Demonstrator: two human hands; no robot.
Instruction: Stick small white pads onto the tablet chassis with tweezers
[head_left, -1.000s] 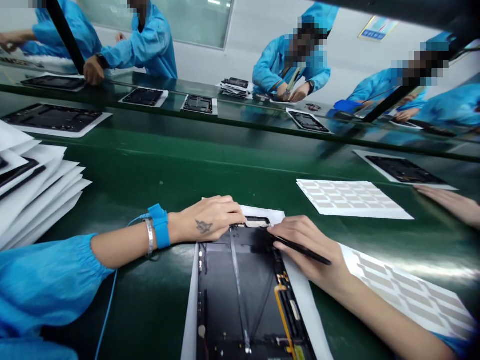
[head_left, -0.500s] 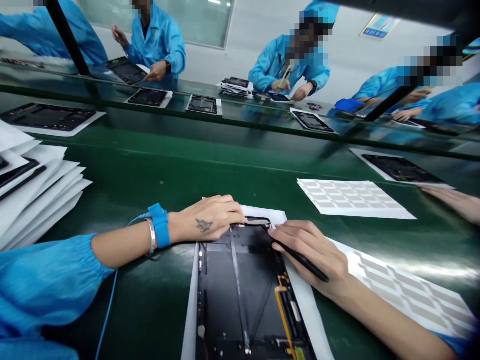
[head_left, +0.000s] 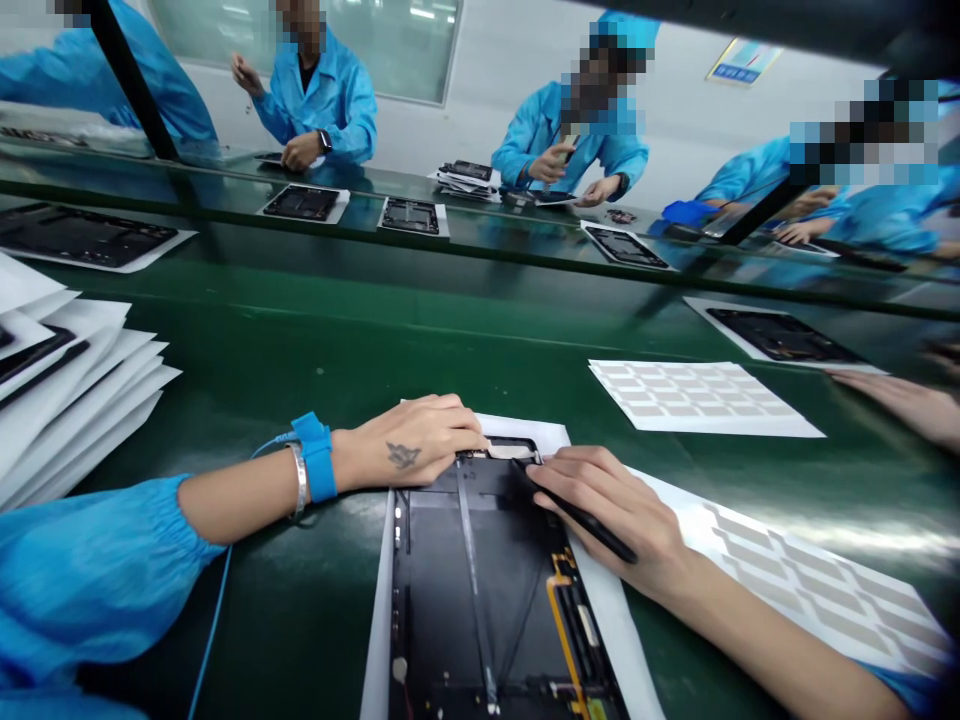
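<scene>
An opened black tablet housing [head_left: 495, 570] lies on a white paper sheet [head_left: 375, 640] in front of me, with an orange flex cable [head_left: 559, 610] along its right side. At its top left corner, my left hand [head_left: 420, 440] rests with fingers pressed together on the edge; what is under the fingertips is hidden. My right hand [head_left: 622, 510] grips a slim black pen-like tool [head_left: 592, 525], its tip low over the top part of the housing. Close to that tip, a pale strip [head_left: 511, 452] lies along the housing's top edge.
Sheets of grey stickers [head_left: 697, 395] lie to the right, one partly under my right forearm. Papers with housings are stacked [head_left: 97, 400] at the left. A blue wrist-strap cord [head_left: 217, 630] trails from my left wrist. Co-workers sit across the bench; another person's hand [head_left: 900, 400] is at right.
The tool's tip has shifted slightly left along the top edge, and more of the pale strip shows. My left hand stays nearly in place. Across the bench, a co-worker has lowered a tablet housing.
</scene>
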